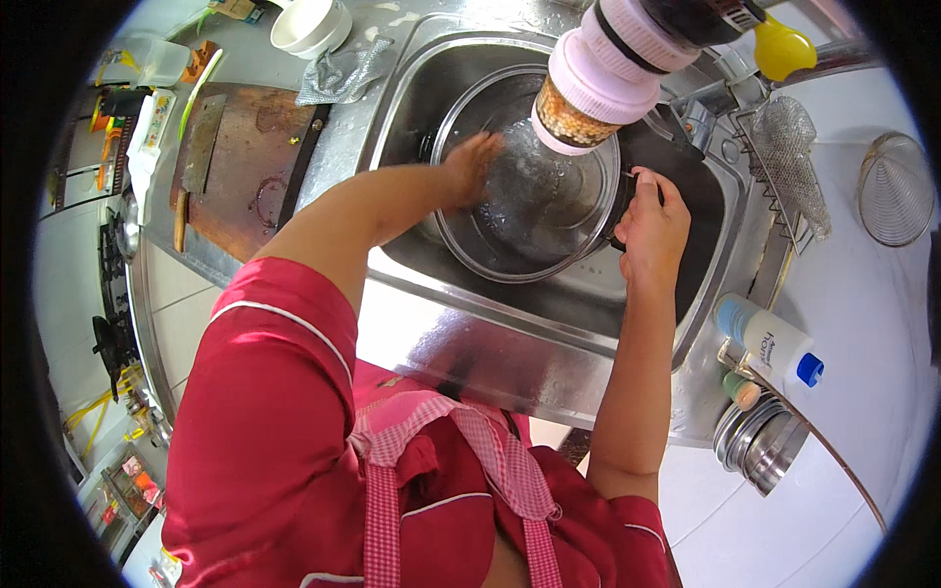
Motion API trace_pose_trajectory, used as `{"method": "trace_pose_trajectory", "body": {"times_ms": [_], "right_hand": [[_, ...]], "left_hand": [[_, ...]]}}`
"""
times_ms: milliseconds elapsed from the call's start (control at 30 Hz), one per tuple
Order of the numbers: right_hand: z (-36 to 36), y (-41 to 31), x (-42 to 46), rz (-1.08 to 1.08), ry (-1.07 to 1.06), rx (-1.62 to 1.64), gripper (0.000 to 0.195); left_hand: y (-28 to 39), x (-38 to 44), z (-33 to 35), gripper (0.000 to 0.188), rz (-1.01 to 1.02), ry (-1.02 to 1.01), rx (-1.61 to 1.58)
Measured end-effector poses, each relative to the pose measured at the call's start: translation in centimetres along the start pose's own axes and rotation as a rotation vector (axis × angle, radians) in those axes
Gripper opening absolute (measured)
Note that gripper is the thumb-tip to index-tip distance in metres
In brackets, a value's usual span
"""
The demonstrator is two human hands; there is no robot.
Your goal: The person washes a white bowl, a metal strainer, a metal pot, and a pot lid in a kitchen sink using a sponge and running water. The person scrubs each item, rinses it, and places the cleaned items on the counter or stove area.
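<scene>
A large round metal pot [526, 276] stands in the stainless steel sink [573, 316], with stirred-up, bubbling water [533, 176] inside. My left hand [472, 167] reaches over the pot's left rim into its upper left part; it is blurred, and its fingers cannot be made out clearly. At the pot's right side, my right hand [653, 217] grips the dark side handle, which is mostly hidden by the fingers. Above the pot hangs a pink and clear tap water filter [577, 110] filled with small beads, hiding part of the rim.
Left of the sink, a cleaver [204, 143] lies on a wooden chopping board [246, 169], near a grey cloth [345, 72] and white bowls [312, 29]. On the right are a wire rack [768, 184], a mesh strainer [895, 189], a white bottle [768, 339] and stacked metal bowls [761, 441].
</scene>
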State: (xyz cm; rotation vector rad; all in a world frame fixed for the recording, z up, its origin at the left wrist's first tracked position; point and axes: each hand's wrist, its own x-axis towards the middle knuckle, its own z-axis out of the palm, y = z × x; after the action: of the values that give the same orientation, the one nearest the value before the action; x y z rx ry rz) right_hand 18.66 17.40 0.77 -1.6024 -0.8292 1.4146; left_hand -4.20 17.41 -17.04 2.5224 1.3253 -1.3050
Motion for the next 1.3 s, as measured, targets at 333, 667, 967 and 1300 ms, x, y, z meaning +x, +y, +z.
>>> {"method": "trace_pose_trajectory", "body": {"times_ms": [333,667,967,1300], "right_hand": [[-0.7,2.6,0.7,-0.228,-0.054,-0.206,0.024],[-0.9,2.2,-0.1,-0.295,-0.041,-0.340,0.027],[-0.8,2.0,-0.3,-0.211,0.006,-0.320,0.027],[-1.0,2.2,-0.3,-0.343,0.052,-0.422,0.027]], "left_hand": [[9.9,-5.0,-7.5,0.061,0.513,-0.413,-1.539],[-0.6,-0.3,2.4,0.052,-0.224,0.271,0.198],[9.1,-6.5,-4.9,0.044,-0.010,-0.186,-0.701],[6.9,-5.6,0.4,0.060,0.126,-0.025,-0.723]]}}
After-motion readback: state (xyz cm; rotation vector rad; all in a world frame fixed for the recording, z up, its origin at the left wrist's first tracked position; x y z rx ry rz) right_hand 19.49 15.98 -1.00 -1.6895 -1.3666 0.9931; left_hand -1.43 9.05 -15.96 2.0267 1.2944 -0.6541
